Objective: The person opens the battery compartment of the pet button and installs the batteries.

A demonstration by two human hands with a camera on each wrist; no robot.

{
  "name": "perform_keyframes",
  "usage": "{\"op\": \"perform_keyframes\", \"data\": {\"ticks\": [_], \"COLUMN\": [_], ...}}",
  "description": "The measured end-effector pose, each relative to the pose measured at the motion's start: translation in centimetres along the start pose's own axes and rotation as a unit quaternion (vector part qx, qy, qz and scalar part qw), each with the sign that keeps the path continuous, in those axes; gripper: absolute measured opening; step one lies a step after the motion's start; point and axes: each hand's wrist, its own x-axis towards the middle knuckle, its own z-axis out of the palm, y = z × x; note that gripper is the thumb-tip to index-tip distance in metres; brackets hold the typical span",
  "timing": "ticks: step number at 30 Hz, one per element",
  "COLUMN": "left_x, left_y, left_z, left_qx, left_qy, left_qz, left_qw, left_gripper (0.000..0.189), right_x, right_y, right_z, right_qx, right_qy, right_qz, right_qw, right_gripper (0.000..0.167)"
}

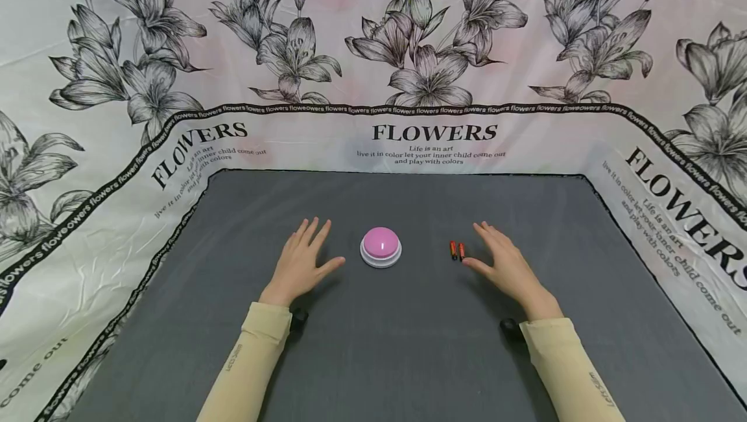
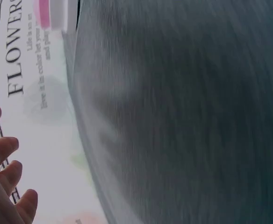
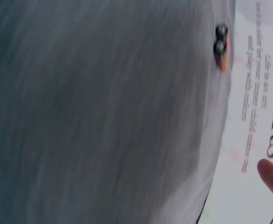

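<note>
While your left hand [image 1: 300, 268] spreads free, left of the pink button [image 1: 380, 242], your right hand [image 1: 510, 269], fingers extended and ungrasping, is just beside two batteries [image 1: 453, 251].

In front of you, a round push button [image 1: 380, 247] sits upright, its smooth pink dome facing up from a white circular base. It lies between your hands, just beyond the thumb of your left hand [image 1: 300, 266] and apart from it. Near the thumb of your right hand [image 1: 506, 266], one small red battery [image 1: 452, 250] and a second battery [image 1: 462, 251] lie flat, side by side and roughly parallel, their dark ends toward you.
</note>
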Motion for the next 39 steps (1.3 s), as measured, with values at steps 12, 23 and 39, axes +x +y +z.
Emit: {"op": "perform_keyframes", "data": {"ticks": [12, 23, 39], "left_x": [2.0, 2.8, 3.7], "left_y": [2.6, 3.6, 4.4], "left_z": [2.8, 3.8, 4.4], "left_qx": [-0.034, -0.081, -0.253], "left_qy": [-0.013, -0.058, -0.114], "left_qz": [0.015, -0.001, -0.049], "left_qw": [0.9992, 0.995, 0.9594], "left_gripper": [0.087, 0.09, 0.097], "right_x": [3.0, 4.8, 6.2], "right_y": [-3.5, -5.7, -7.4], "right_z": [3.3, 5.4, 7.9], "right_qx": [0.052, 0.094, 0.158], "right_qy": [-0.042, -0.043, -0.094], "right_qz": [-0.012, -0.031, 0.018], "right_qw": [0.9977, 0.9941, 0.9828], "right_gripper": [0.085, 0.087, 0.09]}}
